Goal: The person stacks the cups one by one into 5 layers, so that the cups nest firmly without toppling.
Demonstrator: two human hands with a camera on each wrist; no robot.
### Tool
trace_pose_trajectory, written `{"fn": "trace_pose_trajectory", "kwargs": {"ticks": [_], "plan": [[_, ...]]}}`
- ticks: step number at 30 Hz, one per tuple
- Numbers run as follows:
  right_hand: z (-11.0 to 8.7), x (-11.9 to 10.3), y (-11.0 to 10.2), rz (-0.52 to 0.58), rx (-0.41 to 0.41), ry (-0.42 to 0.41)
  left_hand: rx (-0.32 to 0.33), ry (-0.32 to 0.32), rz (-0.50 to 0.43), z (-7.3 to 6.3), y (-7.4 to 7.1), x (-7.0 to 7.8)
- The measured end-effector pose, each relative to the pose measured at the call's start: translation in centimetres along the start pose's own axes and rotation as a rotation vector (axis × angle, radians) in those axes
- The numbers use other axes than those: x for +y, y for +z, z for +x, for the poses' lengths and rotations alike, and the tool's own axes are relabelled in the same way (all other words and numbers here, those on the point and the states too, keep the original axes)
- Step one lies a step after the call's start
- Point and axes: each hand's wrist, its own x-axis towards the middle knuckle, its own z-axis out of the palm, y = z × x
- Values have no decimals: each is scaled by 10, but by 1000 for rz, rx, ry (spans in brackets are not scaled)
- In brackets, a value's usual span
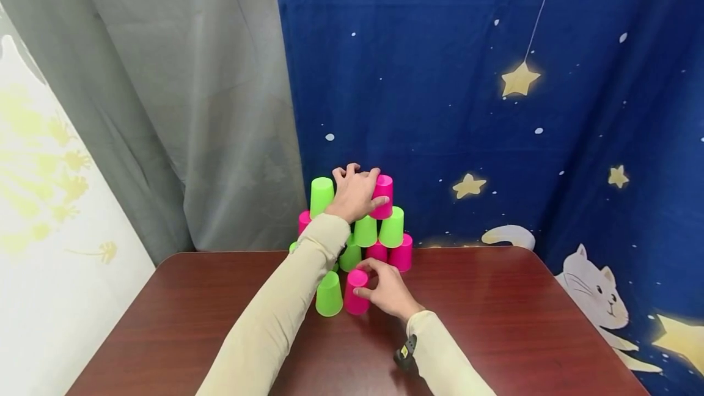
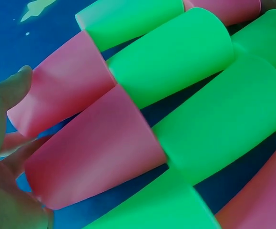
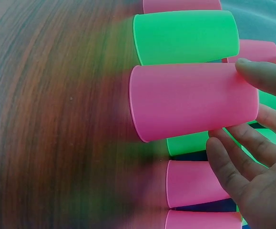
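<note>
Upside-down pink and green cups stand stacked in rows at the table's back. My left hand (image 1: 354, 197) reaches over the upper row and grips a pink cup (image 1: 385, 187) at its right end, thumb (image 2: 19, 86) on the near side and fingers behind. Beside it in the left wrist view is another pink cup (image 2: 97, 150). Lower down, my right hand (image 1: 390, 292) holds a pink cup (image 3: 190, 102) in front of the stack, thumb (image 3: 264, 74) on one side and fingers on the other. A green cup (image 1: 329, 297) stands just left of it. The left forearm hides part of the stack.
Green cups (image 1: 392, 228) form the row below the left hand, with pink cups (image 1: 401, 254) under them. Another green cup (image 1: 321, 197) tops the left side. The brown table (image 1: 495, 316) ends at a blue star-patterned curtain (image 1: 440, 109).
</note>
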Motion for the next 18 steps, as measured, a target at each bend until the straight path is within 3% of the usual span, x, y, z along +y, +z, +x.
{"fn": "trace_pose_trajectory", "kwargs": {"ticks": [4,9,12,18], "plan": [[-1,1,1,2,1,-5,52,19,-37,-8,-11,-6],[-1,1,2,-9,7,12,151,34,-38,-30,-25,-23],[-1,2,3,-24,22,24,210,26,-55,-49,-28,-38],[-2,3,4,-33,33,2,335,37,-210,-99,-22,-66]]}}
